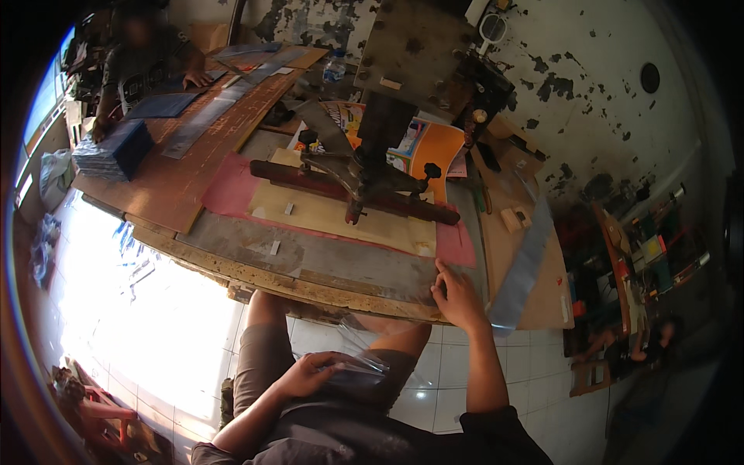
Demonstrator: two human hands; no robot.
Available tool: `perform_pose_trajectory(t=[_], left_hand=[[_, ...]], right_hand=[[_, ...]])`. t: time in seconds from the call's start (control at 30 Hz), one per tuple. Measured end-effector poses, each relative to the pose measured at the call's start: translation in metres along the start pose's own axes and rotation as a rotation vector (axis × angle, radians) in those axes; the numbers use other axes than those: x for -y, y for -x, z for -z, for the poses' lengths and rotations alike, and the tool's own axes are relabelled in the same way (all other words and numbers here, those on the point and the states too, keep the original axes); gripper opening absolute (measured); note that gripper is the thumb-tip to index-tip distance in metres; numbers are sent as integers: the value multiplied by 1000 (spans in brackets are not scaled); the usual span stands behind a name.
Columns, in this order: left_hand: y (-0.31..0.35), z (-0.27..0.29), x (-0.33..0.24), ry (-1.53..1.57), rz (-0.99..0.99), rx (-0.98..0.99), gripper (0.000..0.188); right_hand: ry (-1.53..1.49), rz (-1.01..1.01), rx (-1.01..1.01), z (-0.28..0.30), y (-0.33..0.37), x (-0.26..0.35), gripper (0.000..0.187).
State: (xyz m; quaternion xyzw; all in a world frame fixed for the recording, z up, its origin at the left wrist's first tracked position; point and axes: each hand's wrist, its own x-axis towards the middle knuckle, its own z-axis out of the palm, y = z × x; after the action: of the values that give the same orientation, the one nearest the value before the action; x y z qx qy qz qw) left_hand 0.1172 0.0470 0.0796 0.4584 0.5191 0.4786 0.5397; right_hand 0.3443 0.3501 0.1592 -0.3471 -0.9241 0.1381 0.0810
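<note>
From where I stand, the seated person's left hand (310, 373) is closed on thin, glossy clear plastic sheets (363, 372), which lie loosely over the lap, below the tabletop (225, 236). The right hand (463, 298) is empty, its fingers part-spread at the near edge; whether a fingertip touches the surface, I cannot tell.

The step looks like handling the loose plastic. I judge that moving it calls for a light grip, perhaps both hands, and keeping the limp layers from folding against the table's edge.

Ahead stands a dark metal press (380, 128), its long dark-red bar (294, 177) low over a cream rectangular pad (380, 227) on a pink sheet (226, 186). That bar leaves little headroom. A long bluish translucent strip (521, 271) overhangs the edge just beside the right wrist and could snag. A small pale metal piece (275, 247) lies in front of the pad. Far left, a co-worker's hand (99, 128) is by a stack of dark-blue flat covers (116, 155).
</note>
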Motion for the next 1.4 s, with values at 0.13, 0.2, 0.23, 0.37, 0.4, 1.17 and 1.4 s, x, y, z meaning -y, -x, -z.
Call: perform_pose_trajectory(t=[0.13, 0.2, 0.23, 0.37, 0.4, 1.17, 1.4], left_hand=[[0, -8, -2, 12, -67, 17, 28], [2, -8, 4, 37, -69, 27, 29], [4, -6, 8, 54, -65, 34, 29], [4, 8, -2, -24, -74, 106, 30], [3, 9, -1, 14, -60, 115, 30], [16, 136, 23, 52, -82, 448, 29], [25, 134, 22, 66, -114, 390, 28]], right_hand=[[-79, -19, -111, -13, 4, -7, 60], [-164, -95, -127, -14, 2, 2, 55], [-191, -83, -147, -15, 3, 3, 52], [-240, 11, -279, -41, 7, -10, 43], [-227, 55, -325, -45, 6, -16, 43], [10, -321, -759, -68, 5, 44, 9], [145, -243, -798, -65, 5, 44, 7]])
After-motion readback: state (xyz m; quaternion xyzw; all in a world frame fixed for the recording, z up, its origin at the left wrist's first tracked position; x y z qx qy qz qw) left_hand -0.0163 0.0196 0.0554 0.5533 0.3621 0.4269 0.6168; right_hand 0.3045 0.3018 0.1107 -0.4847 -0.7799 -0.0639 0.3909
